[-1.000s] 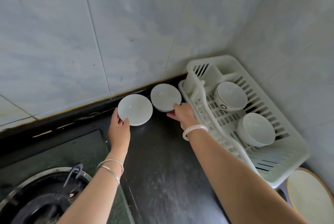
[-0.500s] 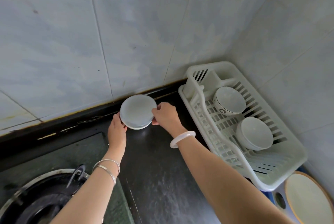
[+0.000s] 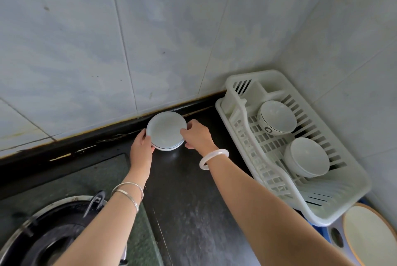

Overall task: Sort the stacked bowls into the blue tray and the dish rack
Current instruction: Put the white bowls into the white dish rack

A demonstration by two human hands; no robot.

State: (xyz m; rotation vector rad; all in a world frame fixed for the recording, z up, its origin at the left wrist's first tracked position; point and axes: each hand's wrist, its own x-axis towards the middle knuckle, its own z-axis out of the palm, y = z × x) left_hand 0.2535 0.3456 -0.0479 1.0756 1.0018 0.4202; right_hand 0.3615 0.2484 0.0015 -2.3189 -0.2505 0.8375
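Stacked bowls: we see shallow white ones nested together at the back of the black countertop, close to the tiled wall. The top face tilts toward us. We cannot tell whether the stack touches the counter.
Left hand: it grasps the stack at its 8 o'clock edge, fingers curled round the rim.
Right hand: it grasps the stack at its 3 o'clock edge, fingertips pinching the rim.
Wrists: a white bangle on the right, silver bangles on the left.
Dish rack: white plastic, at 3 o'clock from the stack, set in the wall corner.
In the rack: a bowl with a dark rim band at its 12 o'clock end, and a plain white bowl just beside it toward 5 o'clock.
Blue tray: we see only a sliver at 5 o'clock in our view, under the rack's near end.
Orange-rimmed plate: it lies over the tray.
Gas burner: at 7 o'clock in our view.
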